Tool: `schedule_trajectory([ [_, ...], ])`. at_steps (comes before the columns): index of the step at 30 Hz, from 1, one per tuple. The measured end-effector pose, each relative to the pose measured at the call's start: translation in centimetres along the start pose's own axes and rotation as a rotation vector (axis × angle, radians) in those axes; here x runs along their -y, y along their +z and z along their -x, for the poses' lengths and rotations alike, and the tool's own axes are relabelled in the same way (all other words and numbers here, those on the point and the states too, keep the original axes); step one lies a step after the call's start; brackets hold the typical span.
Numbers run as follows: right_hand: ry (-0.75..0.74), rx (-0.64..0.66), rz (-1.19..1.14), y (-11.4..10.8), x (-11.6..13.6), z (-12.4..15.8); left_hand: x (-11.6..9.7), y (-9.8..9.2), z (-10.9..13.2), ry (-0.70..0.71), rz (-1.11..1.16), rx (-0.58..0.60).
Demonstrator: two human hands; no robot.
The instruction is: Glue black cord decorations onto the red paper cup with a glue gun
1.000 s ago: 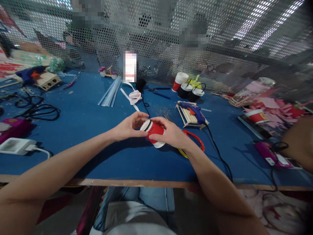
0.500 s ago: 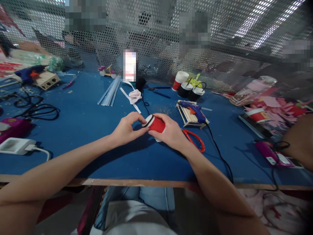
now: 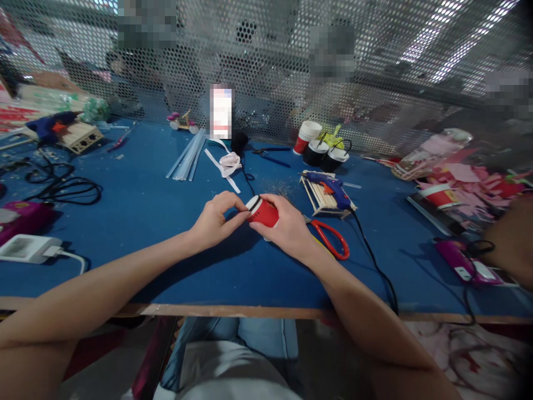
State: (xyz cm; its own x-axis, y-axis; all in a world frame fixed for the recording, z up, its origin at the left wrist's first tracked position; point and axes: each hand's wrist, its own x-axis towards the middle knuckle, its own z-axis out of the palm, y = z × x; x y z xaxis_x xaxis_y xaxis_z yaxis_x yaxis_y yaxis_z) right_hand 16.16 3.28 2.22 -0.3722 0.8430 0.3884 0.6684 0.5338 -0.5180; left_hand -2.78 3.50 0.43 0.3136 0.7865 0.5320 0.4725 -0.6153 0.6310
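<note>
Currently, the cup (image 3: 266, 213) is held over the counter (image 3: 250, 283) by the right hand (image 3: 292, 229), its axis tilted, banded end towards the left hand (image 3: 215, 221), whose fingers are pinched at that rim.

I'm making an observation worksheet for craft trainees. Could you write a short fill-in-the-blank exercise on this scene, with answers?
1. The right hand holds a cup, with the left hand at its black-banded end; the cup's body is mostly ____.
2. Beside the right arm, the scissors show one yellow handle loop and one ____ one.
3. Behind the nearer glue gun, the black cups with white tops number ____.
4. The tabletop is ____.

Missing words: red; red; two; blue.
</note>
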Motion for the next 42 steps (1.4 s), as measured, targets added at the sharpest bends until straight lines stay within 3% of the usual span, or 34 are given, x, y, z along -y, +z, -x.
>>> schedule_trajectory([
  [10, 0.030, -0.021, -0.031, 0.03, -0.11, 0.08, -0.05, -0.22, -0.20, -0.078, 0.083, 0.042],
  [26, 0.056, -0.005, -0.042, 0.00, -0.26, 0.07, 0.09, -0.40, -0.35, -0.060, 0.067, 0.054],
  [35, 0.019, -0.020, 0.000, 0.18, -0.38, 0.04, 0.04, -0.54, -0.43, -0.049, 0.041, 0.068],
  [42, -0.085, -0.080, 0.105, 0.37, -0.21, 0.07, -0.23, -0.62, -0.63, -0.140, 0.141, 0.116],
])
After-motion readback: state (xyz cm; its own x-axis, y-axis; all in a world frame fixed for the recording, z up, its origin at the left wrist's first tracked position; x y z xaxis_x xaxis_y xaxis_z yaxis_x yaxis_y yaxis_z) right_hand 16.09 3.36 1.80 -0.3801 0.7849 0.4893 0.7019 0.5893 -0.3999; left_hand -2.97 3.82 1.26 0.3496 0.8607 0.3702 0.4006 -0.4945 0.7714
